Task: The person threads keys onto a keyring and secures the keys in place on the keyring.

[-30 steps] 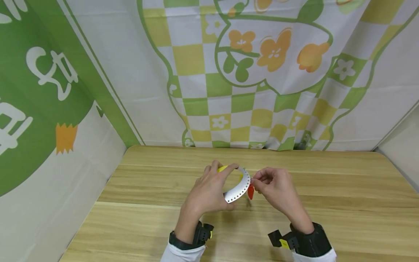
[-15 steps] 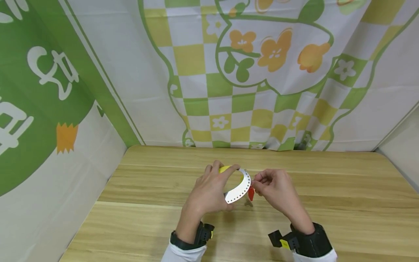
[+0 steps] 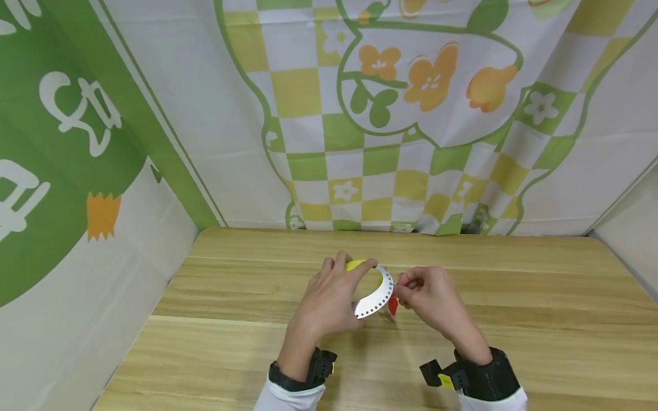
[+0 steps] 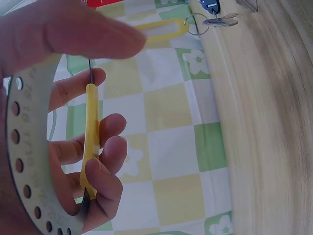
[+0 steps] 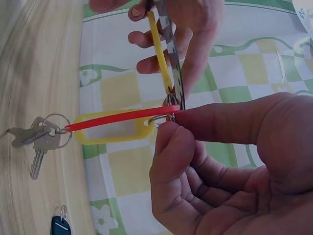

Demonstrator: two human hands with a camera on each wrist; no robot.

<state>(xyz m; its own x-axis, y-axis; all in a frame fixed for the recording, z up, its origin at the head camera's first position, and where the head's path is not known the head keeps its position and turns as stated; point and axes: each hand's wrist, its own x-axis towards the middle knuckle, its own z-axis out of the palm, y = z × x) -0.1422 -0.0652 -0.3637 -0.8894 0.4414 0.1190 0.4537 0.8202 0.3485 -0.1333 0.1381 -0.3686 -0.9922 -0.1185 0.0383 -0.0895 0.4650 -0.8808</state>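
Right hand [image 3: 432,294] pinches ring [image 5: 171,99] at plate's edge.
Left hand [image 3: 329,297] grips plate [image 3: 375,299], apparently to steady that edge; red tag [image 3: 393,305] hangs just below the right hand, keys [image 5: 40,139] lower, toward the counter [image 3: 205,354], presumably so nothing blocks the pinch.

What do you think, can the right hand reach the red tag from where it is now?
Probably yes: the red tag hangs beside the right hand, with nothing visible between them. That hand seems to pinch a metal ring at the tag's end, though.
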